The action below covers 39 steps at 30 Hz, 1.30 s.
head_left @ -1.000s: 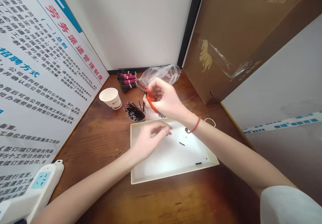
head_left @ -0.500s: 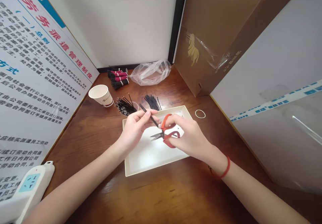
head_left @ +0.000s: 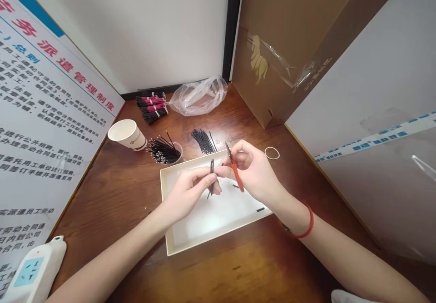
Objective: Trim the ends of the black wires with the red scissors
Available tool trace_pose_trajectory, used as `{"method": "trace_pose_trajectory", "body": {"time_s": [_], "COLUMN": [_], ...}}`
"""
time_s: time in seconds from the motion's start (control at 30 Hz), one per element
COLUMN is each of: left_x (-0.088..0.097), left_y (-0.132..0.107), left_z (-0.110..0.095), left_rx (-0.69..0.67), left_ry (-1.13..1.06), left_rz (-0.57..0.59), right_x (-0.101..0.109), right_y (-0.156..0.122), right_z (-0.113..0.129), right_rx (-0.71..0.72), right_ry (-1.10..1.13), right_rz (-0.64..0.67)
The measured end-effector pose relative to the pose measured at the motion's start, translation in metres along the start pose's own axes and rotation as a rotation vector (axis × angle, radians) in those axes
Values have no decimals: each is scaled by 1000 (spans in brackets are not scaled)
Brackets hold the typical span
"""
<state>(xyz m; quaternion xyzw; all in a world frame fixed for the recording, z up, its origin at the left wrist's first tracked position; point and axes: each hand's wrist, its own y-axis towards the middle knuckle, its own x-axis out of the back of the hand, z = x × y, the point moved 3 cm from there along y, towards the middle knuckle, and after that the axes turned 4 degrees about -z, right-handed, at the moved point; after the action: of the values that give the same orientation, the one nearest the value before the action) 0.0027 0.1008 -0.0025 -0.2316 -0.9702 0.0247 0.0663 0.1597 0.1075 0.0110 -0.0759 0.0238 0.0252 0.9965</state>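
Note:
My left hand [head_left: 193, 186] pinches thin black wires [head_left: 212, 171] between thumb and fingers, held roughly upright above a shallow white tray [head_left: 190, 245]. In my right hand [head_left: 254, 173] are small scissors [head_left: 235, 171] with orange-red handles, their dark blades pointing up and away from the wires. My right thumb and fingertips come close to the wires; whether they touch them I cannot tell. Short black pieces [head_left: 260, 209] lie in the tray. Behind it stand a clear cup of black wires with silvery tips [head_left: 163, 149] and a loose pile of black wires [head_left: 203, 141].
A tilted paper cup [head_left: 126, 135] rests at the left. Farther back lie tied black and pink wire bundles [head_left: 152, 106] and a clear plastic bag [head_left: 198, 96]. A rubber band [head_left: 272, 153] lies right of the tray. A white power strip [head_left: 37, 269] sits front left; upright panels enclose the table.
My right hand has turned the scissors from pointing left to pointing upward and brought its fingertips near the wires. The wires in my left hand have swung from slanted to nearly upright.

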Motion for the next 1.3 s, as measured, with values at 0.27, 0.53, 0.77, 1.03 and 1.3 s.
{"method": "trace_pose_trajectory", "body": {"time_s": [0.27, 0.53, 0.77, 1.03, 1.3], "left_x": [5, 3, 13, 15, 15], "left_y": [1, 2, -3, -4, -6], "left_z": [6, 5, -6, -9, -8], "left_rx": [-12, 87, -121, -165, -203], "left_ry": [-21, -60, 87, 144, 185], "left_rz": [-146, -130, -406, -477, -504], "right_x": [9, 6, 22, 34, 28], "right_y": [-15, -21, -30, -45, -44], "right_z": [-6, -6, -4, -2, -5], "right_rx": [-16, 63, 95, 168, 67], "right_ry": [28, 35, -276, -498, -424], "right_rz": [-37, -76, -61, -14, -62]}}
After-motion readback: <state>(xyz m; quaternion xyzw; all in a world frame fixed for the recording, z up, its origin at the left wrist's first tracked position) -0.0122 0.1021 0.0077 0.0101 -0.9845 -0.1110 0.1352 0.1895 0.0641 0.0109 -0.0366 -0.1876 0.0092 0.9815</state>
